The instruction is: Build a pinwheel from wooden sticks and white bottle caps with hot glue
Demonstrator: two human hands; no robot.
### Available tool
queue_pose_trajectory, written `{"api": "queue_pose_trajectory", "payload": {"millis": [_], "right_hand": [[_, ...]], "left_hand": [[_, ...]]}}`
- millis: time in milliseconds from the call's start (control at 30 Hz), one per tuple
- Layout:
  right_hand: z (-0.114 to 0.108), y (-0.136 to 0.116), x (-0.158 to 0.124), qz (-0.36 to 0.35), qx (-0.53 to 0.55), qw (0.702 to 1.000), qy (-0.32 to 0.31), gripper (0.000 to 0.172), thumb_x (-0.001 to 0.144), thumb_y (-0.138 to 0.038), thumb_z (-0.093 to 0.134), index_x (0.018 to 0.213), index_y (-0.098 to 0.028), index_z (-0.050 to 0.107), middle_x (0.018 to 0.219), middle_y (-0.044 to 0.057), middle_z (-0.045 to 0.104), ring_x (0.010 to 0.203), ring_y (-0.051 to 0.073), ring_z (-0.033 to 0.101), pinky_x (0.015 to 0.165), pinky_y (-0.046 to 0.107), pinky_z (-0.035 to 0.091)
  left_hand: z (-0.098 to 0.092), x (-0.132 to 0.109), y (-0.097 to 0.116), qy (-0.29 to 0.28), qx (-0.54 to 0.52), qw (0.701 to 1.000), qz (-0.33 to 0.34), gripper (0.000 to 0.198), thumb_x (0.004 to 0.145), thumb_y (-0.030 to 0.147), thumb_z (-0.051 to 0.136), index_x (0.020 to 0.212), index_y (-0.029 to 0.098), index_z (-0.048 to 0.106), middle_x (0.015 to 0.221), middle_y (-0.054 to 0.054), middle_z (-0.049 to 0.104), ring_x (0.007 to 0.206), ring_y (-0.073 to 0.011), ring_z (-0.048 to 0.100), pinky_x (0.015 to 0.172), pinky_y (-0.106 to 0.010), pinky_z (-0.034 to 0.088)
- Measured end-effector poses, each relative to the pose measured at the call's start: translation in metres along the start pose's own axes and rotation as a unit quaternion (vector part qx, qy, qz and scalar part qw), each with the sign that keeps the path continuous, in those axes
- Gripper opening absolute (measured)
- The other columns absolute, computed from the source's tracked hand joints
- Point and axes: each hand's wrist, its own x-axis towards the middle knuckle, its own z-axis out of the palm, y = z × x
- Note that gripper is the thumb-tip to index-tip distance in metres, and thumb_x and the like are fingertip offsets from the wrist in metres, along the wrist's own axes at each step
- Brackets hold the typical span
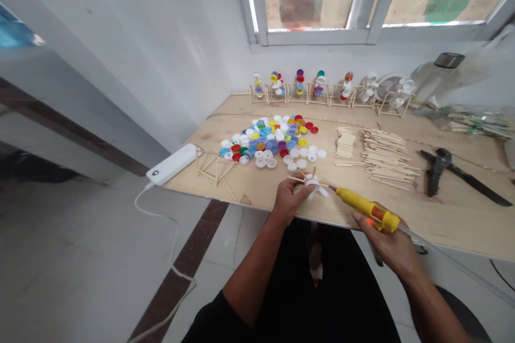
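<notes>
Head view: a person sits at a wooden board (442, 220), and both hands are near its front edge.
Left hand: the left hand (287, 199) is closed around a little cap wheel (310, 186). It seems to hold the wheel just above the board so the side is easy to get at.
Cap wheel: it is white, with thin sticks poking out. It sits in the left fingers, just left of the gun's tip.
Right hand: the right hand (388, 246) is wrapped tight around the back of the yellow glue gun (364, 207). The gun lies low and flat like a pen, I think so the tip is easy to aim.
Bottle caps: the pile of bottle caps (273, 142) lies just past the left hand, close by.
Sticks: the heap of sticks (386, 158) lies past the right hand.
Cutters: the black cutters (436, 169) lie past the right hand, off to its right.
Far off: a row of cap toys (322, 88) stands by the wall.
</notes>
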Motion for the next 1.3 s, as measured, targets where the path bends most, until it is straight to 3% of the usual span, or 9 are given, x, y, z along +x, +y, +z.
{"api": "queue_pose_trajectory", "payload": {"millis": [267, 767, 933, 1133, 1300], "right_hand": [[-0.0001, 0.0023, -0.0012, 0.010, -0.008, 1.000, -0.002, 0.022, 0.071, -0.041, 0.066, 0.070, -0.019, 0.063, 0.057, 0.000, 0.061, 0.053, 0.017, 0.059, 0.046, 0.024, 0.045], [0.0001, 0.0000, -0.0004, -0.004, -0.004, 1.000, 0.012, 0.024, 0.071, -0.040, 0.067, 0.060, -0.022, 0.057, 0.047, -0.003, 0.052, 0.042, 0.014, 0.051, 0.038, 0.023, 0.040], [0.0001, -0.0015, -0.0006, 0.016, 0.007, 1.000, -0.006, 0.023, 0.071, -0.043, 0.065, 0.071, -0.020, 0.063, 0.055, 0.000, 0.060, 0.051, 0.017, 0.058, 0.045, 0.025, 0.045], [-0.0018, 0.0005, -0.0003, 0.018, -0.010, 1.000, -0.005, 0.025, 0.072, -0.044, 0.065, 0.063, -0.021, 0.058, 0.051, -0.001, 0.056, 0.050, 0.017, 0.057, 0.044, 0.024, 0.044], [-0.0009, 0.0035, -0.0016, 0.001, -0.016, 1.000, 0.007, 0.023, 0.073, -0.042, 0.065, 0.069, -0.020, 0.061, 0.055, -0.001, 0.059, 0.053, 0.017, 0.059, 0.045, 0.024, 0.044]], "left_hand": [[-0.0017, 0.0004, -0.0012, -0.009, 0.018, 1.000, 0.002, 0.027, 0.066, 0.036, 0.075, 0.080, 0.014, 0.068, 0.084, -0.004, 0.065, 0.072, -0.0133, 0.056, 0.065, -0.024, 0.043], [-0.0022, 0.0000, -0.0018, -0.008, 0.013, 1.000, 0.006, 0.027, 0.066, 0.035, 0.075, 0.082, 0.015, 0.068, 0.092, -0.005, 0.067, 0.079, -0.0154, 0.058, 0.070, -0.025, 0.044], [-0.0025, 0.0002, -0.0001, -0.011, 0.022, 1.000, 0.001, 0.030, 0.066, 0.036, 0.075, 0.085, 0.015, 0.069, 0.087, -0.005, 0.066, 0.076, -0.0157, 0.058, 0.068, -0.025, 0.045], [-0.0008, 0.0000, 0.0018, -0.002, 0.019, 1.000, 0.003, 0.028, 0.064, 0.037, 0.076, 0.080, 0.014, 0.068, 0.089, -0.005, 0.067, 0.077, -0.0158, 0.058, 0.068, -0.025, 0.045], [0.0001, 0.0008, -0.0006, 0.005, 0.003, 1.000, -0.004, 0.029, 0.062, 0.037, 0.077, 0.077, 0.014, 0.067, 0.088, -0.005, 0.067, 0.076, -0.0156, 0.058, 0.067, -0.025, 0.044]]}}
